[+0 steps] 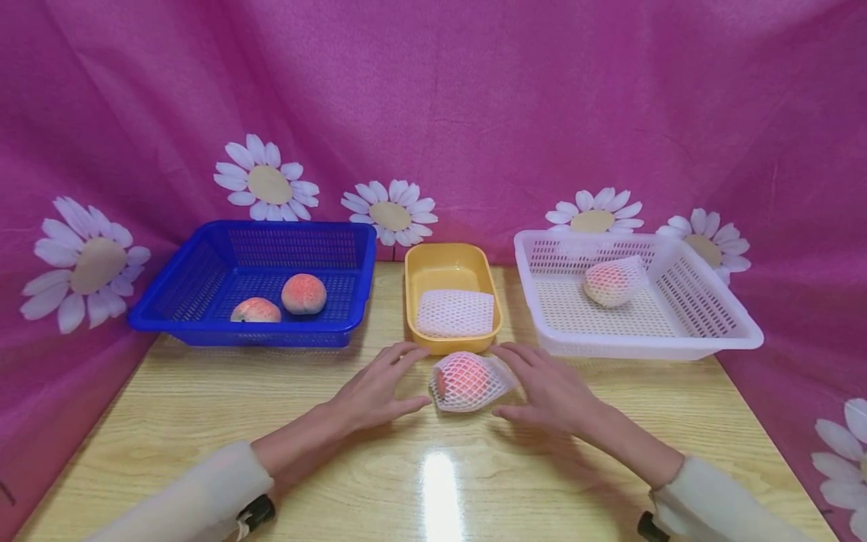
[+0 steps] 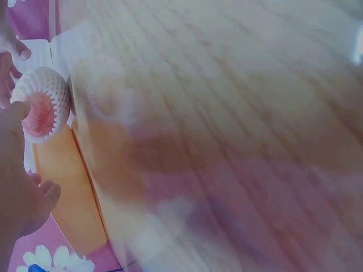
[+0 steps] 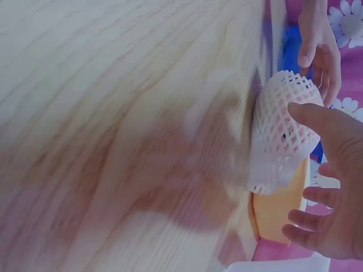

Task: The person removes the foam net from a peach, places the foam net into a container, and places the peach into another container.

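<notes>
Both left hand [image 1: 379, 388] and right hand [image 1: 550, 388]: fingers wide, contact unclear, flanking round pink peach [image 1: 467, 380] in white foam netting [image 1: 497, 382], before yellow rectangular tray [image 1: 450, 345]. Uneven nudge could roll it. Glossy pale wood-grain worktop [image 1: 196, 399]; magenta daisy-print cloth [image 1: 474, 113] behind.

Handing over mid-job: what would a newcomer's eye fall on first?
Probably the round pink peach in white foam netting, on the pale wooden table between the left hand and right hand. Then the magenta daisy-print cloth behind, and the blue perforated plastic basket at back left.
</notes>
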